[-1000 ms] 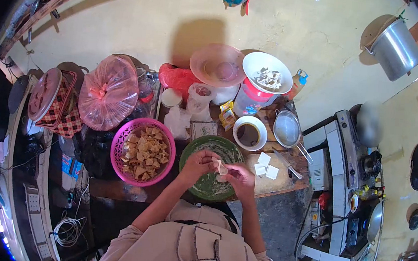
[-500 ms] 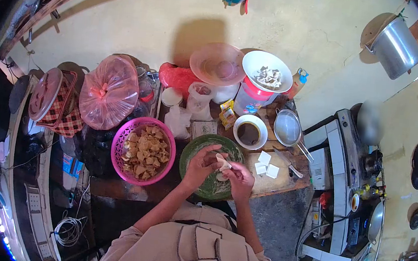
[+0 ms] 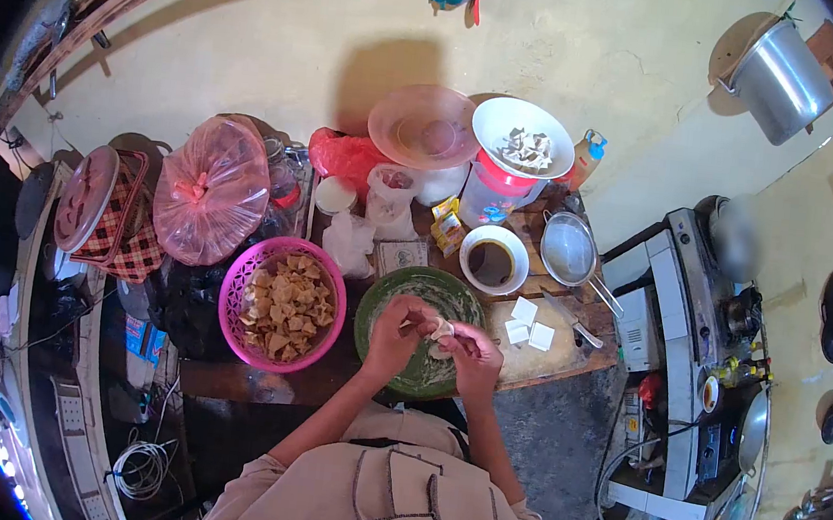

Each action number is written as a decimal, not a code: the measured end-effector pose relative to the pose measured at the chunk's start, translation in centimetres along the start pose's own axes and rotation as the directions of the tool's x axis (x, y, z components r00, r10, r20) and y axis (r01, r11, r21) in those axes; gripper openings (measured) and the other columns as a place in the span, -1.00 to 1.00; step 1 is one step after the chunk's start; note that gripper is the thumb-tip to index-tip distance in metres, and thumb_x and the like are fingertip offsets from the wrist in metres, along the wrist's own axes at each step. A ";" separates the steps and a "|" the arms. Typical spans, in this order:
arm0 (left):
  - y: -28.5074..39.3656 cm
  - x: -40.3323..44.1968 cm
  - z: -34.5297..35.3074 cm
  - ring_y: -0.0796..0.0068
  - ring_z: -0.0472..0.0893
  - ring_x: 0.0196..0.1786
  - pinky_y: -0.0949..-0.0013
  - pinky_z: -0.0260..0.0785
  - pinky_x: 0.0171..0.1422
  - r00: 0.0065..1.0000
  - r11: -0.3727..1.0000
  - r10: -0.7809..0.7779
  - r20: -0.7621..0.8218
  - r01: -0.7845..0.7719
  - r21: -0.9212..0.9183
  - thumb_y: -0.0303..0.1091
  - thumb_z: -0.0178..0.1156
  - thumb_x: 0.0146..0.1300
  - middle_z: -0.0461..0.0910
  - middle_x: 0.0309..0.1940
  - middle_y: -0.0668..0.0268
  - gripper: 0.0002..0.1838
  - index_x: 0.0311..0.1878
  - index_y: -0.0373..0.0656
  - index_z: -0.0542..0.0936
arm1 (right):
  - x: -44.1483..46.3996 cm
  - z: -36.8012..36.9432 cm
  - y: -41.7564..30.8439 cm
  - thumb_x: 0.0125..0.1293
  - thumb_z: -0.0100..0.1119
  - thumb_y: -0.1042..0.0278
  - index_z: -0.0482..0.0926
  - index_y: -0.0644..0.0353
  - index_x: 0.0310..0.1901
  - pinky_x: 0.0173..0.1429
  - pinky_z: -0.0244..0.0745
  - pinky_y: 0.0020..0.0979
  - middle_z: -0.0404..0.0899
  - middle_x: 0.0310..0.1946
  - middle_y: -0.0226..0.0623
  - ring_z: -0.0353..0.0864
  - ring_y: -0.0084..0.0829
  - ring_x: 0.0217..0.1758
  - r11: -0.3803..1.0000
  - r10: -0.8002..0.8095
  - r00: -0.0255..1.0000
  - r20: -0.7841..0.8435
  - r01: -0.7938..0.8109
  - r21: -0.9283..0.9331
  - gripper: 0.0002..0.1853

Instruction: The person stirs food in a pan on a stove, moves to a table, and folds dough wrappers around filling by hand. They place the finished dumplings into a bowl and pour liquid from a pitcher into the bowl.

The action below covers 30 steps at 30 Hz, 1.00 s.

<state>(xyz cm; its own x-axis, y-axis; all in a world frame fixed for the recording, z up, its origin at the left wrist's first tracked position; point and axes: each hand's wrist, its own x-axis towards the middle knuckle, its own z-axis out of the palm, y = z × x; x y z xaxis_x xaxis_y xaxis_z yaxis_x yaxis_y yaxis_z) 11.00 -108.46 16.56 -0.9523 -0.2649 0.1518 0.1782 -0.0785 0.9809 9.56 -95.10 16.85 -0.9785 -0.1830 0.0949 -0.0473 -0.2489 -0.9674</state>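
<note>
Over the green bowl (image 3: 422,286), which has pale paste smeared on its wall, both hands meet at a small white folded dumpling wrapper (image 3: 442,329). My left hand (image 3: 397,338) pinches its left side with bent fingers. My right hand (image 3: 474,361) grips the other side between thumb and fingertips. Any filling inside is hidden by the fingers. Three square white wrappers (image 3: 541,336) lie on a wooden board (image 3: 559,359) to the right of the bowl. A pink basket (image 3: 231,314) of brown fried dumplings (image 3: 287,306) stands left of it.
A white bowl of dark liquid (image 3: 491,261), a strainer (image 3: 568,249) and a knife (image 3: 585,333) lie at the right. Behind, a white bowl (image 3: 489,127) with folded dumplings tops a container. A tied pink bag (image 3: 210,195) stands left; a stove (image 3: 691,276) is at far right.
My left fingers, spread before, have curled in around the wrapper. The wrapper looks more gathered. The whole view has shifted slightly.
</note>
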 end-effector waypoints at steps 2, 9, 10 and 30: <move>1.2 0.2 0.0 0.55 0.52 -0.26 0.51 0.40 -0.20 1.000 0.988 -0.007 0.004 0.007 0.155 -0.66 0.16 -0.01 0.41 -0.25 0.35 -0.79 -0.27 -0.22 0.47 | 0.0 0.2 -0.1 0.07 0.17 0.62 0.49 0.40 -0.19 -0.22 0.47 -0.58 0.55 -0.34 -0.26 0.54 -0.56 -0.34 1.000 0.005 1.000 -0.019 -0.005 -0.026 -0.78; 0.2 0.3 -0.3 0.50 0.54 -0.26 0.49 0.42 -0.21 0.998 0.994 0.063 -0.025 -0.060 0.096 -0.72 0.12 -0.04 0.38 -0.20 0.29 -0.81 -0.35 -0.25 0.48 | -0.2 0.6 0.1 0.07 0.15 0.63 0.46 0.42 -0.19 -0.26 0.52 -0.50 0.56 -0.37 -0.20 0.57 -0.48 -0.38 0.997 0.071 0.994 -0.089 -0.070 0.013 -0.77; -0.3 0.3 -0.4 0.50 0.54 -0.26 0.49 0.42 -0.21 0.998 0.997 0.048 -0.028 -0.046 0.068 -0.73 0.11 -0.05 0.37 -0.20 0.29 -0.81 -0.36 -0.25 0.47 | -0.2 0.6 0.2 0.07 0.15 0.62 0.47 0.42 -0.19 -0.26 0.52 -0.50 0.56 -0.38 -0.20 0.57 -0.48 -0.38 0.997 0.073 0.993 -0.095 -0.070 0.028 -0.77; -0.6 -0.5 0.0 0.53 0.45 -0.14 0.50 0.36 -0.07 0.989 0.997 -0.003 -0.151 -0.010 -0.082 -0.75 0.12 -0.02 0.39 -0.27 0.31 -0.80 -0.35 -0.25 0.42 | 0.0 1.2 1.2 0.11 0.12 0.61 0.51 0.39 -0.21 -0.30 0.47 -0.56 0.54 -0.39 -0.25 0.54 -0.53 -0.41 0.994 0.105 0.986 -0.127 -0.101 0.039 -0.82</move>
<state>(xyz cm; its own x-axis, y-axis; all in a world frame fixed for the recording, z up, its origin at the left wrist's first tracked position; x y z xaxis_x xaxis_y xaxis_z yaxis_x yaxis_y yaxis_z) 11.41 -108.26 15.93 -0.9045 -0.4064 0.1292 0.2075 -0.1548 0.9659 9.73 -96.49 16.02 -0.9956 -0.0854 -0.0379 0.0594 -0.2662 -0.9621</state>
